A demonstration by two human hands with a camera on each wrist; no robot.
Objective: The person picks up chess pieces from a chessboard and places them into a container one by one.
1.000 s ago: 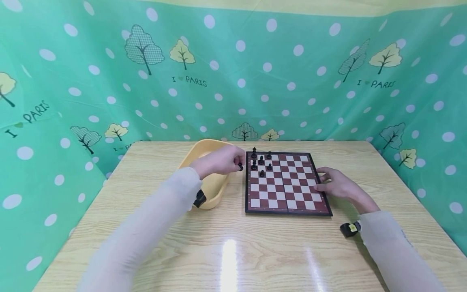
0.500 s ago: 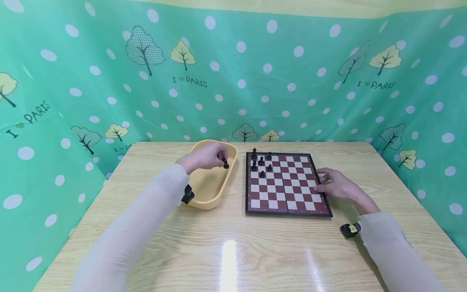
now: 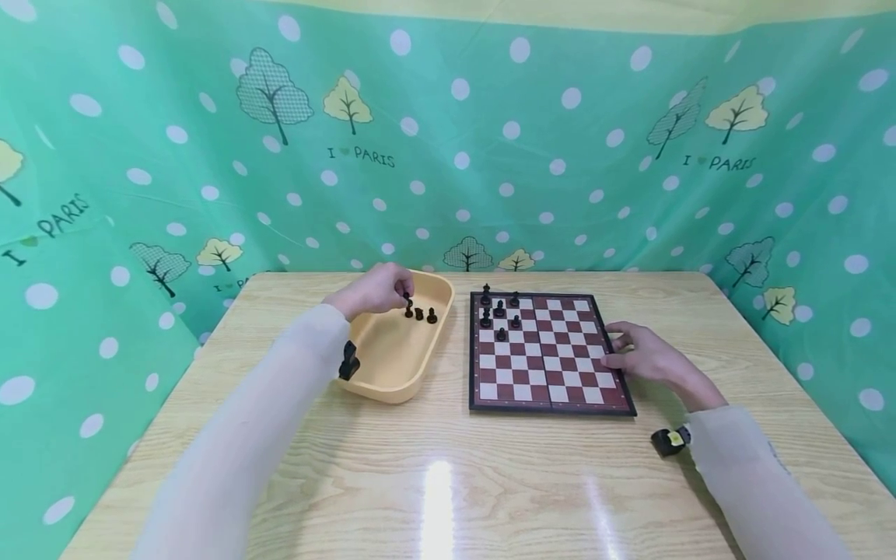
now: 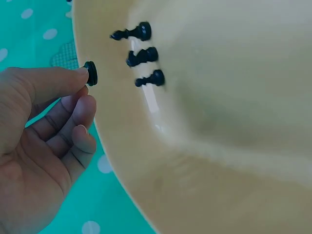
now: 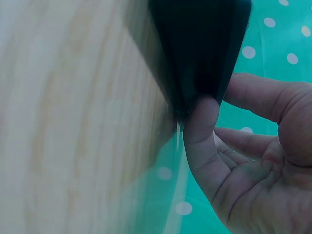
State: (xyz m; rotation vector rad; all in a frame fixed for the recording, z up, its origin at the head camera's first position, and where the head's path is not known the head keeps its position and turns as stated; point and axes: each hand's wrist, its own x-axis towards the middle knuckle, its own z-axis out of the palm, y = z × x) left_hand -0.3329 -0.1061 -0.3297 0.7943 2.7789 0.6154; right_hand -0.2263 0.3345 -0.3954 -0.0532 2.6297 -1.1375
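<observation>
My left hand [image 3: 378, 288] is over the far part of the beige tray [image 3: 397, 394], pinching a small black chess piece [image 4: 91, 73] between thumb and fingers. Only the round base of that piece shows in the left wrist view. Below it in the tray are three other black chess pieces, among them a knight [image 4: 142, 56] and a pawn [image 4: 152, 78]. At the chessboard [image 3: 553, 354], my right hand [image 3: 647, 354] grips the right edge, with the thumb on one face. Several black chess pieces, including a king [image 3: 486, 295], stand on the board's far left squares.
The tray stands left of the chessboard on a wooden table [image 3: 392, 482]. A green dotted curtain [image 3: 448, 155] hangs behind the table and down both sides. Each wrist wears a small black camera.
My left hand has moved left from beside the chessboard to over the tray, carrying the chess piece. The three pieces in the tray now show. My right hand stays at the board's edge.
</observation>
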